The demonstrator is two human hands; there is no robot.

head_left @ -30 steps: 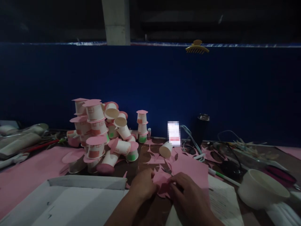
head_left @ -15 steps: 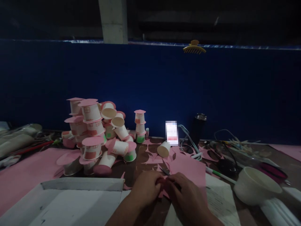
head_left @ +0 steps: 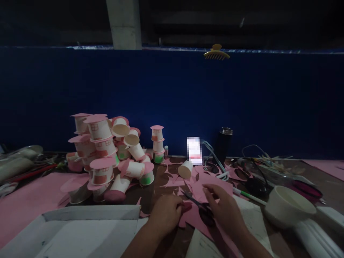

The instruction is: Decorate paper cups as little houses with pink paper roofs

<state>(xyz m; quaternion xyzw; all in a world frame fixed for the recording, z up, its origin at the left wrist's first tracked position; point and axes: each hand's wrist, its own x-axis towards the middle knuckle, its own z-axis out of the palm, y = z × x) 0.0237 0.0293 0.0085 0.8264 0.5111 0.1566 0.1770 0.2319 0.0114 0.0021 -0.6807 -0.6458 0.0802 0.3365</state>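
My left hand (head_left: 166,212) is closed, its thumb and fingertips pinching a small piece of deep pink paper (head_left: 187,206). My right hand (head_left: 225,205) is open, its fingers spread just to the right of a pair of dark scissors (head_left: 194,200). The scissors lie on pink paper with their tips pointing away to the left and their handles near my right palm; whether the hand touches them I cannot tell. A pink paper sheet (head_left: 201,186) and cut scraps (head_left: 172,181) lie beyond both hands.
Paper cups with pink paper roofs (head_left: 99,129) are stacked and tumbled at the left. A white box (head_left: 92,214) stands front left. Behind are a loose cup (head_left: 185,169), a lit phone (head_left: 194,150) and a black bottle (head_left: 223,147). A white cup (head_left: 288,208) and green-white pen (head_left: 249,197) are right.
My right hand has moved off the pink paper, up and to the right, and its fingers have opened beside the scissors. The left hand still holds the pink paper piece. The view has shifted slightly.
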